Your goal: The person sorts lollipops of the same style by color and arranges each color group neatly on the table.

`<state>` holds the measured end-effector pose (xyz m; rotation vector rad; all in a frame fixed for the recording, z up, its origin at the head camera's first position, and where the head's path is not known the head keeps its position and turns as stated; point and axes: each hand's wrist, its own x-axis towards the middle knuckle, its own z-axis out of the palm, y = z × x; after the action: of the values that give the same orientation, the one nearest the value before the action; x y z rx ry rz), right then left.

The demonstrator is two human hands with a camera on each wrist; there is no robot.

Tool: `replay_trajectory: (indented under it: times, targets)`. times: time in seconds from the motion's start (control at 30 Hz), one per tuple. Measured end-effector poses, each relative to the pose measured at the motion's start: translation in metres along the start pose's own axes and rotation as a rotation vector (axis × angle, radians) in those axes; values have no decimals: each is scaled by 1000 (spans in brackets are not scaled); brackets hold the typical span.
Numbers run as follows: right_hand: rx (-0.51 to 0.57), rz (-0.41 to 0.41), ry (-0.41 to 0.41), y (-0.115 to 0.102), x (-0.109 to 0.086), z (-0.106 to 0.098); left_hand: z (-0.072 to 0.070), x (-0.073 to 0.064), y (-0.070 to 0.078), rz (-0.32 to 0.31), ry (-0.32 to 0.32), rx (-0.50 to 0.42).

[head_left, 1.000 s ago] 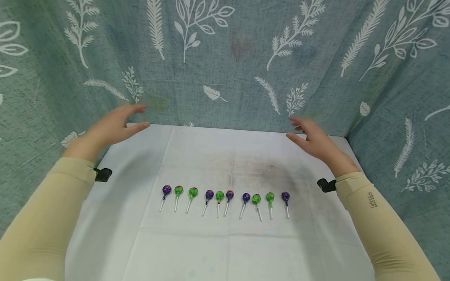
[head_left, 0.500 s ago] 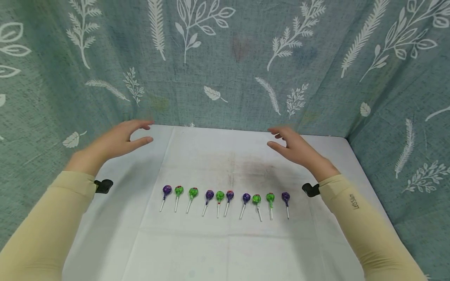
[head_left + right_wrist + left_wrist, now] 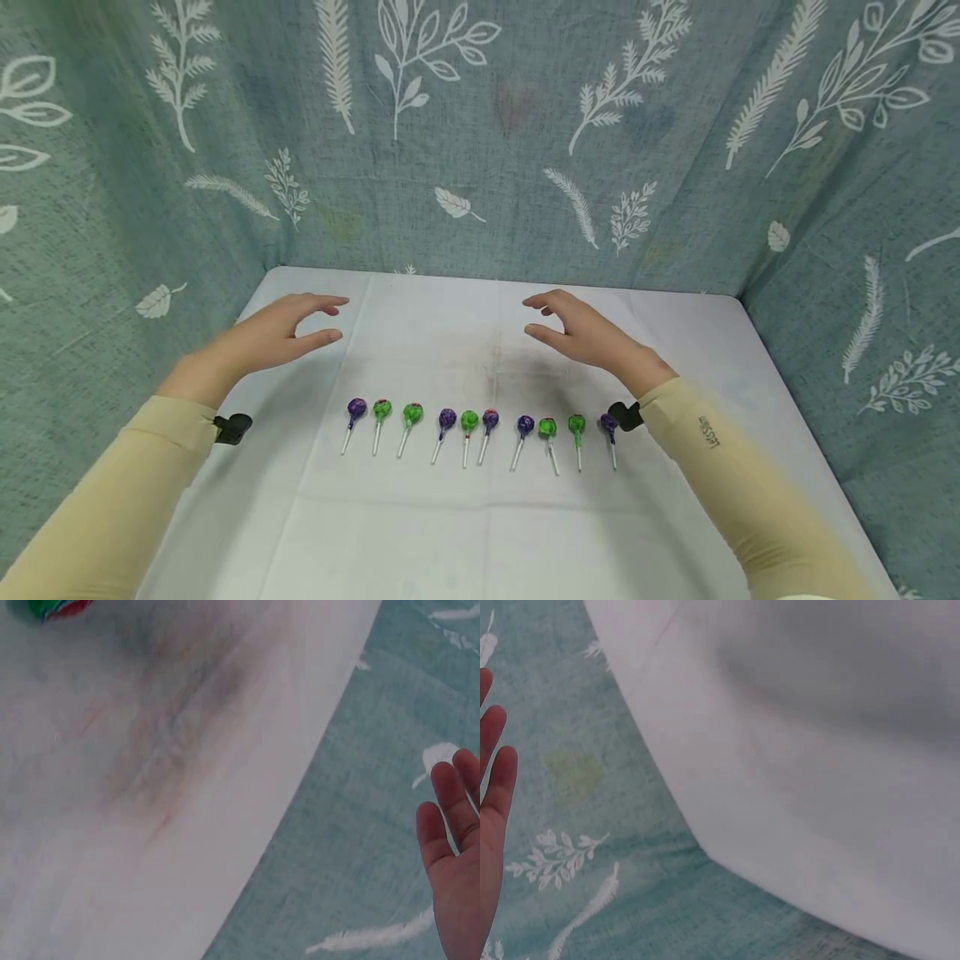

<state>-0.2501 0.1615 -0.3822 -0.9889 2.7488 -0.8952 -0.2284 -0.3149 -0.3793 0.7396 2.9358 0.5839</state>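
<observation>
Several wrapped lollipops lie in a row across the table, heads toward the back and white sticks toward me. At the row's left end is a purple lollipop (image 3: 357,407), beside a green lollipop (image 3: 382,409). Another purple lollipop (image 3: 608,422) at the right end is partly covered by the black wrist camera. My left hand (image 3: 273,333) hovers over the table's back left, fingers loosely bent, holding nothing. Over the back middle hovers my right hand (image 3: 581,329), also relaxed and holding nothing. The right wrist view catches the edge of a green lollipop (image 3: 56,607).
A white cloth covers the table (image 3: 405,542), with a faint brownish stain behind the lollipops. Blue-green curtain (image 3: 480,150) with white leaf prints hangs at the back and both sides, against the table's edges.
Both hands have come lower and nearer to me. The right hand has moved clearly leftward, the left hand slightly rightward. The lollipops have stayed in place.
</observation>
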Motion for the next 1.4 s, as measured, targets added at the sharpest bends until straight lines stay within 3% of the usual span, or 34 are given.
replay_trajectory:
  times: [0.4, 0.57, 0.83, 1.03, 1.4]
  targets:
    - [-31, -87, -126, -33, 24, 44, 37, -1, 12, 13, -52, -22]
    - [-130, -137, -177, -48, 34, 66, 52, -3, 15, 22, -89, -16]
    - [-216, -227, -247, -71, 44, 99, 75, -1, 20, 122, -133, -45]
    - [-235, -269, -278, -82, 47, 122, 84, -2, 24, 109, -172, -70]
    - [-354, -229, -322, -92, 53, 152, 96, -3, 26, 139, -226, -63]
